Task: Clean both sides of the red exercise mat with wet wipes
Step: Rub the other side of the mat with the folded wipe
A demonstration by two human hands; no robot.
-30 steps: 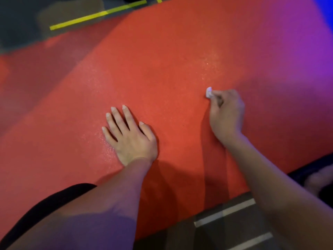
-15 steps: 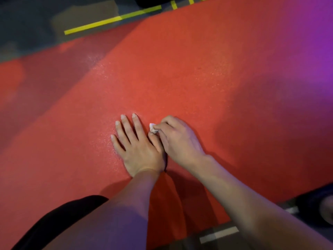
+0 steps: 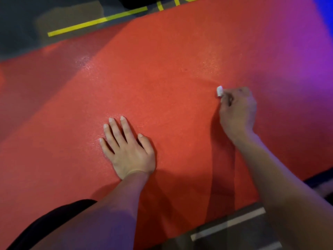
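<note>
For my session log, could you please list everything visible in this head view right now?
exercise mat: one, red, spread flat across the floor, filling most of the view
wet wipe: one, white, wadded small, on the mat at the right hand's fingertips
floor: dark grey, beyond the mat's far and near edges
yellow floor line: one, top left
pale floor stripes: two, bottom right
left hand: flat on the mat, fingers spread
right hand: pinches the wipe

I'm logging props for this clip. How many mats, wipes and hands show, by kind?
Red exercise mat: 1
Wet wipe: 1, pinched by the right hand
Hands: 2, left hand flat on the mat, right hand
Total: 4
</note>
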